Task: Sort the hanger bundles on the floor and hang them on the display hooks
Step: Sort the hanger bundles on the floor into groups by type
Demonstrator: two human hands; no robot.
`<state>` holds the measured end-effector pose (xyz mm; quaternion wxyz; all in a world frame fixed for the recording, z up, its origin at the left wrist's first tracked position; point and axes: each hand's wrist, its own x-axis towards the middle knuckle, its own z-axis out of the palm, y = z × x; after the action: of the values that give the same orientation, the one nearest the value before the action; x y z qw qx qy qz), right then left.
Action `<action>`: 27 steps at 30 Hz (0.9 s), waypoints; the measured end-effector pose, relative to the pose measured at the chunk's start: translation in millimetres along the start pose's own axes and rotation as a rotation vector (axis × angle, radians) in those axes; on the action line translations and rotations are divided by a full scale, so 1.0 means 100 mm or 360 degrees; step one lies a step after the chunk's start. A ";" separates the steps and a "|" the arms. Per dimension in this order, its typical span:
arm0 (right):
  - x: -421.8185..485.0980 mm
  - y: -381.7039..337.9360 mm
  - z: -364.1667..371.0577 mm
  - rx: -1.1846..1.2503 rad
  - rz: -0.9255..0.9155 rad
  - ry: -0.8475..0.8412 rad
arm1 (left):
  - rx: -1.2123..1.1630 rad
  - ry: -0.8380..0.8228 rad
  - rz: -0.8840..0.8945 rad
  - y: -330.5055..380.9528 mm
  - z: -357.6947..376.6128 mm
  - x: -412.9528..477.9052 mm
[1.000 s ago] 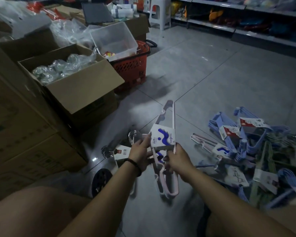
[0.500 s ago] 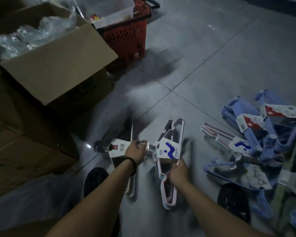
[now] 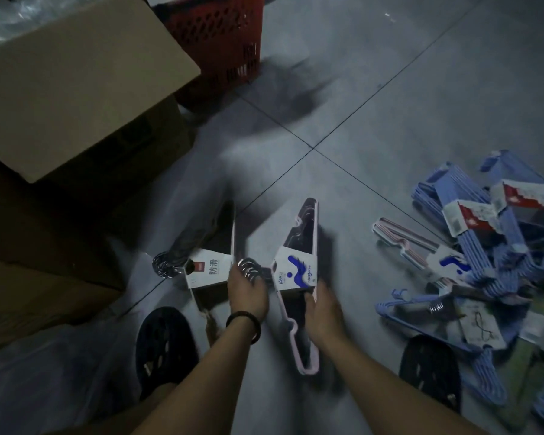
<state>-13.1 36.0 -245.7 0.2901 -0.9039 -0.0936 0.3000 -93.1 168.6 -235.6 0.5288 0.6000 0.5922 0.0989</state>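
We see the left hand grasping the metal hooks and the right hand gripping the pink hanger bundle, low over the floor, beside the dark hanger bundle.

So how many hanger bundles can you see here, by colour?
Pink: 2, the held pink bundle gripped by the left hand and right hand, and the loose pink bundle on the floor.
Dark: 1, the dark bundle.
Blue: at least 3 blue bundles; the pile overlaps and runs off the frame.
Total: at least 6.
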 end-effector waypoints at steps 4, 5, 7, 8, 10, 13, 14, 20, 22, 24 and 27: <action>0.05 -0.03 0.01 -0.0133 0.0054 -0.0095 | -0.0009 -0.0091 0.0032 0.03 -0.05 0.00; 0.05 -0.03 0.01 -0.0161 0.0102 -0.0152 | -0.0009 -0.0131 0.0055 0.05 -0.05 0.01; 0.06 -0.05 -0.05 -0.0201 0.0159 -0.0273 | -0.0019 -0.0191 0.0090 0.10 -0.03 0.08; 0.08 -0.06 -0.11 -0.0229 0.0155 -0.0347 | -0.0001 -0.0241 0.0058 0.10 -0.02 0.13; 0.11 -0.07 -0.26 -0.0321 0.0071 -0.0515 | 0.0024 -0.0316 -0.0080 0.12 0.01 0.20; 0.11 -0.11 -0.71 -0.0628 -0.0109 -0.0695 | 0.0433 -0.0057 -0.0062 0.29 0.03 0.07; 0.12 -0.11 -0.91 -0.0740 -0.0144 -0.0710 | 0.0644 0.0089 0.0012 0.38 0.06 -0.04; 0.19 0.11 -2.42 -0.1139 -0.0115 -0.0605 | 0.0957 -0.0319 0.0803 0.95 0.84 -0.68; 0.25 0.31 -2.88 -0.1163 -0.0008 -0.0516 | 0.0956 -0.0673 0.0861 1.07 1.21 -0.89; 0.28 0.54 -3.23 -0.1158 0.0094 -0.0417 | 0.1015 -0.0953 0.0881 1.10 1.57 -1.11; 0.31 0.94 -3.50 -0.1027 0.0224 -0.0398 | 0.1066 -0.1161 0.0726 1.00 2.09 -1.36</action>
<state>220.3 -193.3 -87.5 -0.0455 -0.9095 -0.1558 0.3827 85.3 -24.2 -180.0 0.4451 0.8441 0.2243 -0.1976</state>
